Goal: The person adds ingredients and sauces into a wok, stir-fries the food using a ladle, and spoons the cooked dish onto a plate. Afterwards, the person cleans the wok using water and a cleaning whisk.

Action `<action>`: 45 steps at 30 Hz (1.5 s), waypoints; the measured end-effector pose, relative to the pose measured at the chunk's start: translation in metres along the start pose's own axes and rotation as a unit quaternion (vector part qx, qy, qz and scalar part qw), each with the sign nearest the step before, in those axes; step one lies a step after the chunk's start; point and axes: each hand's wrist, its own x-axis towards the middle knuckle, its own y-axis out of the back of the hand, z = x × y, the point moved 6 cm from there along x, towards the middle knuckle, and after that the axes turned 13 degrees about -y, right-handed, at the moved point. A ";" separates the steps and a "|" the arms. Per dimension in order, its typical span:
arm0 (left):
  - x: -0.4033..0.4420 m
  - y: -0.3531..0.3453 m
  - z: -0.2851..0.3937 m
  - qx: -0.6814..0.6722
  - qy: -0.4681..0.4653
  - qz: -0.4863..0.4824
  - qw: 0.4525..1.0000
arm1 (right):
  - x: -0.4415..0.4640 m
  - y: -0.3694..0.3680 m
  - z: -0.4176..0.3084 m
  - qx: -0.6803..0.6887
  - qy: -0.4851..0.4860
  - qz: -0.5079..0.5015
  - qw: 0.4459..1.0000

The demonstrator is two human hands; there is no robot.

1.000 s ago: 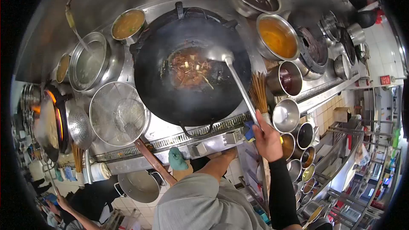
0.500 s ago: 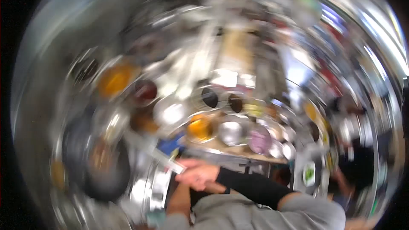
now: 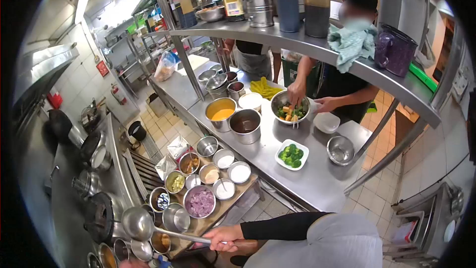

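My right hand (image 3: 225, 238), in a black sleeve, is closed round the handle of a large metal ladle (image 3: 138, 223) with a wooden end. The ladle points left, its bowl near the stove edge, above several small metal pots. Just a sliver of my left hand (image 3: 133, 264) shows at the bottom edge; its fingers cannot be made out. Close to the ladle stand an empty-looking metal pot (image 3: 176, 217), a bowl of chopped purple onion (image 3: 200, 202) and a pot with brownish contents (image 3: 161, 242).
Seasoning pots crowd a low wooden board (image 3: 237, 193). On the steel counter (image 3: 317, 183) are broccoli (image 3: 291, 155) in a white dish and sauce pots. A co-worker's hand (image 3: 297, 92) reaches into a mixing bowl (image 3: 276, 114). An overhead shelf (image 3: 223, 29) crosses above; the stove (image 3: 59, 188) lies left.
My view has swung from a blurred sight of the stove side towards the counter. My hands, close together before, are now apart, and the ladle is plainly visible in the right one.
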 end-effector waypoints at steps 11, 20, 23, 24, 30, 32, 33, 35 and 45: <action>0.128 -0.624 0.283 -0.209 0.034 -0.436 0.875 | -0.041 -0.003 0.024 -0.119 0.046 0.068 0.990; 0.114 -0.660 0.290 -0.156 0.082 -0.254 0.951 | -0.062 -0.052 0.058 -0.021 0.030 0.028 0.999; 0.126 -0.626 0.281 -0.260 0.088 -0.200 0.941 | -0.058 -0.065 0.063 0.006 0.024 0.021 0.999; 0.134 -0.598 0.275 -0.272 0.086 -0.176 0.942 | -0.054 -0.069 0.064 0.010 0.022 0.020 0.999; 0.151 -0.308 0.188 -0.298 0.029 -0.092 0.950 | -0.006 -0.091 0.086 -0.010 -0.042 0.013 0.999; 0.134 -0.185 0.173 -0.323 -0.005 -0.077 0.943 | 0.023 -0.088 0.098 -0.052 -0.087 0.010 0.995; 0.116 -0.122 0.155 -0.231 -0.011 -0.070 0.970 | 0.043 -0.095 0.102 -0.060 -0.106 -0.005 0.993; 0.062 -0.002 0.132 -0.185 0.122 -0.046 0.974 | 0.080 -0.106 0.109 -0.067 -0.124 -0.019 0.990; -0.178 0.433 0.130 0.545 0.562 -0.032 0.621 | 0.304 -0.179 0.153 -0.372 -0.196 -0.005 0.907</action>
